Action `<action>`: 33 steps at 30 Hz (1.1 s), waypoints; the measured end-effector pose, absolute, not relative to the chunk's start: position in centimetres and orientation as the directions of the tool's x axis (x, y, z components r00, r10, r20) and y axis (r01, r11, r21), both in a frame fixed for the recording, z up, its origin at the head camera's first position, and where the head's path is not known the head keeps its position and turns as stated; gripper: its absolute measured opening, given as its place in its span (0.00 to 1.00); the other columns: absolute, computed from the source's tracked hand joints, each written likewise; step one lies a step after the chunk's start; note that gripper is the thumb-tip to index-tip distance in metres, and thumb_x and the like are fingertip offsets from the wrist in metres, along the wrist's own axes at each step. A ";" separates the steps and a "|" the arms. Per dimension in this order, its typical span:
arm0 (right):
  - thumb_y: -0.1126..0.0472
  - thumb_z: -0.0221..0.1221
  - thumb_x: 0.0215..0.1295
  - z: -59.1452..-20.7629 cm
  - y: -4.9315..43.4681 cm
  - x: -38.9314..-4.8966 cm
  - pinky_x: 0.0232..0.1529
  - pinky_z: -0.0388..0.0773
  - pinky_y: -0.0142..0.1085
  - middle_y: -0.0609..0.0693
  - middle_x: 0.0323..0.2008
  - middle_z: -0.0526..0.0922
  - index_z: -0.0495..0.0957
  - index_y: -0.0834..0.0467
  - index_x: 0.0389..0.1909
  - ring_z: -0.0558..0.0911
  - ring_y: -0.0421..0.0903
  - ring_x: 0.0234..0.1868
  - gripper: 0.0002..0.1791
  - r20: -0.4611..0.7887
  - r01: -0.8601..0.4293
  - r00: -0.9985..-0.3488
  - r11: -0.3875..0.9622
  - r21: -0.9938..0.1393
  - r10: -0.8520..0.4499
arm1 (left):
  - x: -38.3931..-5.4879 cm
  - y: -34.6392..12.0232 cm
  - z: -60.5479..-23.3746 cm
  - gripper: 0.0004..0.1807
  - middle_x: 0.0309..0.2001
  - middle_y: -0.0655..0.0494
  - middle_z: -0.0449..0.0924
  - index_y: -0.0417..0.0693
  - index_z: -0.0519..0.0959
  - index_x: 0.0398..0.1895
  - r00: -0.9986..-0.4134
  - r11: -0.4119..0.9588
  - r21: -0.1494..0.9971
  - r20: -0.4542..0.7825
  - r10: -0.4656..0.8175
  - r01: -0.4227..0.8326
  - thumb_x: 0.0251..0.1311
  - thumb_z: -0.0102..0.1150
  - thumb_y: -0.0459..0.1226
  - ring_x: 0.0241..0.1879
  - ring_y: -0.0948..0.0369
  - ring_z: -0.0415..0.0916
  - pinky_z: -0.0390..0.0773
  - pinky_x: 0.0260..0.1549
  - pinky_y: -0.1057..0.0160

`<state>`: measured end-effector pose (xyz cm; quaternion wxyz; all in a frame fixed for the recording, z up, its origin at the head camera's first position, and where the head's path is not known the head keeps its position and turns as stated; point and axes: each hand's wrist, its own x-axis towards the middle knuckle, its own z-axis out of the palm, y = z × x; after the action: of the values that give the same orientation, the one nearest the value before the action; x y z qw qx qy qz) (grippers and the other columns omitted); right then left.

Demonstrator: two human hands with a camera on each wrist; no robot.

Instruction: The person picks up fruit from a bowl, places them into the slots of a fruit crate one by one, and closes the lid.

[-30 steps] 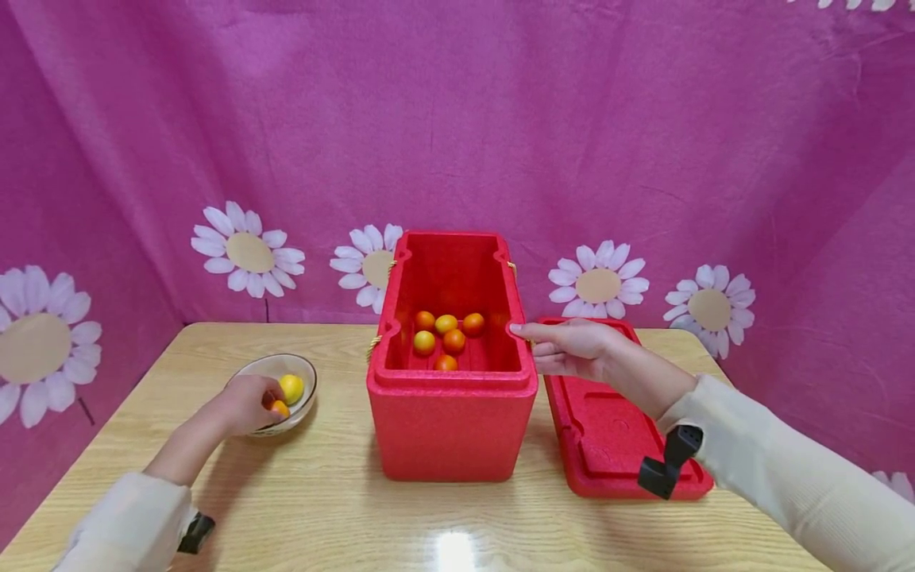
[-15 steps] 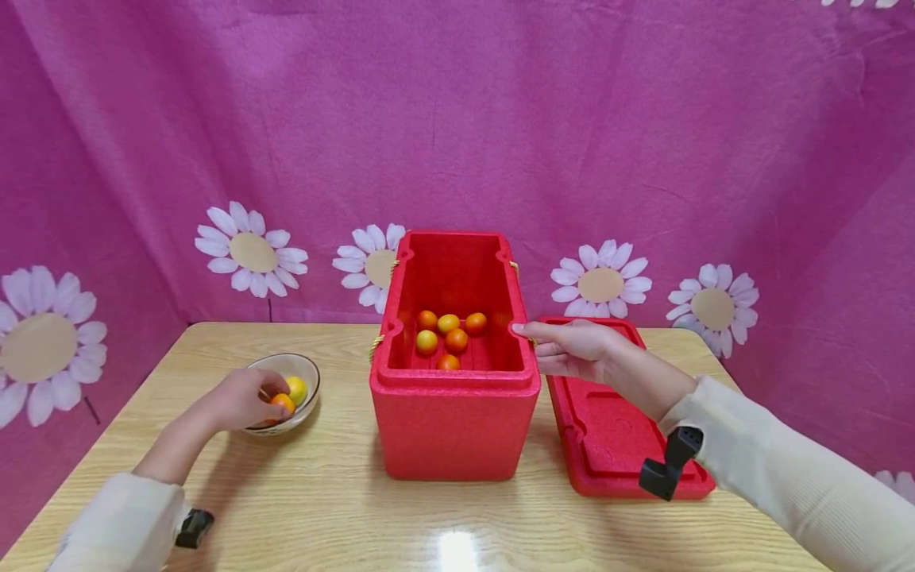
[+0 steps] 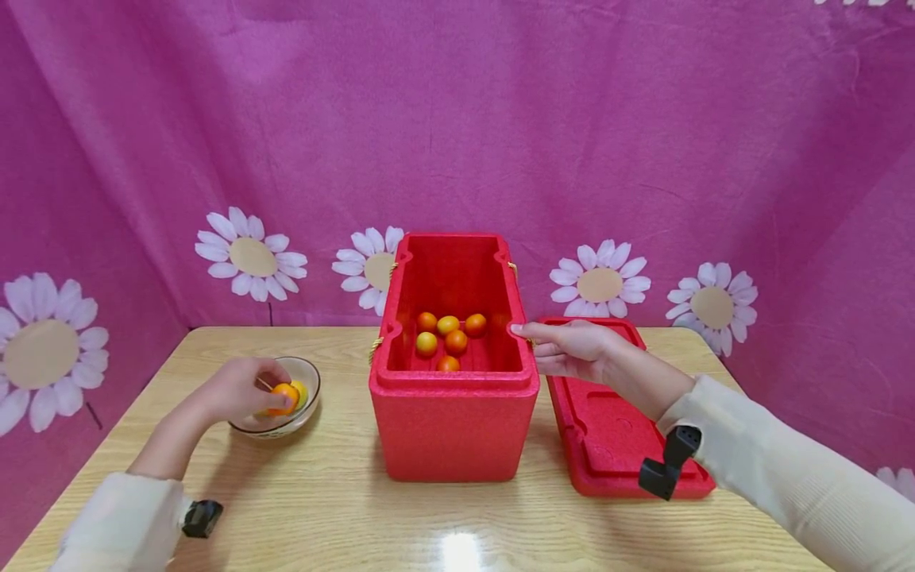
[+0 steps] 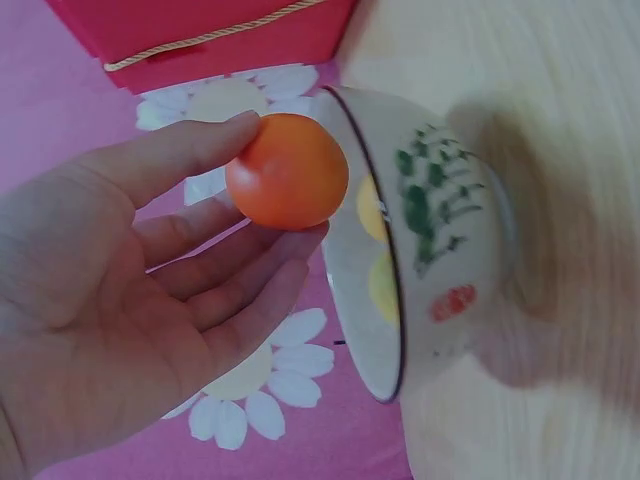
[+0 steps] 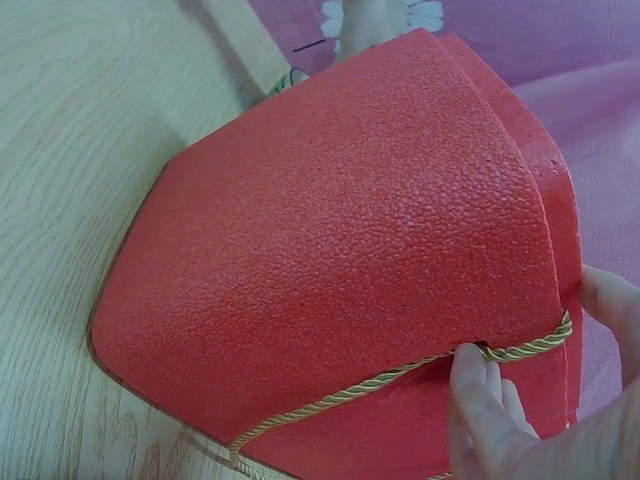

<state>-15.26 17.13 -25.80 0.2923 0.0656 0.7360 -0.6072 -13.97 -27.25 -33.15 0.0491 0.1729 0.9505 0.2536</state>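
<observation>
My left hand (image 3: 243, 391) holds a smooth orange-red tomato (image 4: 287, 171) between thumb and fingertips, just above the mouth of a white bowl (image 4: 450, 220). The bowl has a dark rim and a painted green and red pattern. Yellow fruit (image 4: 384, 287) shows inside it, partly hidden by its wall. A red foam box (image 3: 453, 433) stands open-topped in the middle, with several orange and yellow tomatoes (image 3: 455, 342) on its floor. My right hand (image 3: 575, 349) grips the box's right wall, thumb at the rim and fingers on the outer side by the gold cord (image 5: 360, 388).
A red foam lid (image 3: 622, 429) lies on the wooden table (image 3: 314, 508) right of the box, partly beneath my right forearm. Behind the table hangs a magenta cloth (image 3: 457, 119) with white daisies. The bowl sits at the table's left side.
My left hand has risen slightly out of the bowl, bringing up the orange-red tomato. My right hand stays at the box's rim.
</observation>
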 end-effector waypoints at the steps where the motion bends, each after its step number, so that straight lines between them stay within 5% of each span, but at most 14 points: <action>1: 0.46 0.57 0.65 -25.8 17.1 -15.3 0.53 0.79 0.36 0.52 0.49 0.86 0.63 0.63 0.68 0.86 0.44 0.49 0.36 -0.509 0.450 -0.820 0.256 -0.856 -0.262 | -14.0 -27.2 -33.1 0.14 0.30 0.51 0.83 0.39 0.79 0.34 -0.936 0.808 0.505 -0.003 0.353 0.303 0.49 0.70 0.39 0.31 0.62 0.79 0.76 0.35 0.64; 16: 0.46 0.57 0.66 -25.9 17.2 -15.2 0.54 0.78 0.36 0.47 0.40 0.88 0.63 0.63 0.68 0.87 0.39 0.40 0.36 -0.513 0.454 -0.820 0.256 -0.853 -0.256 | -14.4 -25.3 -31.0 0.17 0.39 0.46 0.83 0.38 0.80 0.42 -0.951 0.779 0.587 -0.046 0.306 0.222 0.56 0.66 0.42 0.38 0.56 0.80 0.77 0.40 0.62; 23: 0.46 0.57 0.66 -25.9 17.2 -15.3 0.54 0.78 0.37 0.47 0.39 0.88 0.64 0.63 0.68 0.87 0.39 0.41 0.36 -0.513 0.456 -0.817 0.247 -0.855 -0.264 | -14.7 -24.8 -28.9 0.20 0.44 0.43 0.83 0.37 0.78 0.48 -0.961 0.776 0.597 -0.028 0.275 0.204 0.59 0.62 0.43 0.45 0.51 0.79 0.78 0.48 0.49; 33: 0.46 0.57 0.66 -25.9 17.3 -15.4 0.54 0.78 0.37 0.46 0.37 0.88 0.62 0.64 0.69 0.87 0.40 0.42 0.37 -0.514 0.456 -0.816 0.251 -0.853 -0.263 | -15.2 -23.0 -25.7 0.18 0.42 0.46 0.85 0.41 0.79 0.46 -0.962 0.769 0.590 0.049 0.267 0.243 0.59 0.62 0.44 0.45 0.53 0.81 0.77 0.46 0.55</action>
<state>-15.37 17.27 -25.89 0.2956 0.0660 0.7337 -0.6083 -15.16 -23.04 -25.72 0.0189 0.1356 0.9404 0.3112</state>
